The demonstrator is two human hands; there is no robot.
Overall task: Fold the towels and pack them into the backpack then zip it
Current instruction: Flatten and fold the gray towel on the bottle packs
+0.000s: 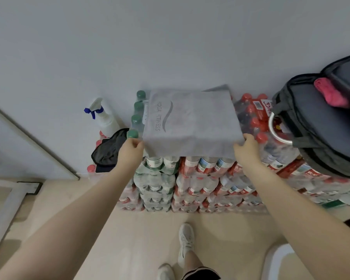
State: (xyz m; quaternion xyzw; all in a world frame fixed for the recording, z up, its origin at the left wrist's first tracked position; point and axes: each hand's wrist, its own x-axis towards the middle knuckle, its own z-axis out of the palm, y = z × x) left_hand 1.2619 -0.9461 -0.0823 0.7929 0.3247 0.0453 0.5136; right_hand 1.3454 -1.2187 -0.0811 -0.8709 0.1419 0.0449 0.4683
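Grey towel is lying flat on top of the stacked bottle packs, roughly frame centre, printed lettering running along its 9 o'clock edge. Left hand is pinching the near corner at 9 o'clock; right hand is pinching the near corner at 3 o'clock. Fingers on both are curling round the cloth edge, not loose.

Handling judgement: the towel is looking thin, soft and light, with no stiffness, so it will be drooping wherever it is unsupported. Corners are the right grab points; holding both near corners is keeping the edge taut for a fold away toward 12 o'clock. Probably already folded at least once, since a second layer is peeking out at the far 1 o'clock corner.

Backpack is sitting at 3 o'clock on the same stack, unzipped, with a pink towel showing in the opening.

Surface: no bench here, only shrink-wrapped bottle caps, so it is lumpy and likely giving uneven creases. Green caps are lining up just beside the towel at 9 o'clock. Spray bottle and a black cloth item are sitting further out at 9 o'clock. Plain wall is running behind at 12 o'clock, pale floor at 6 o'clock.
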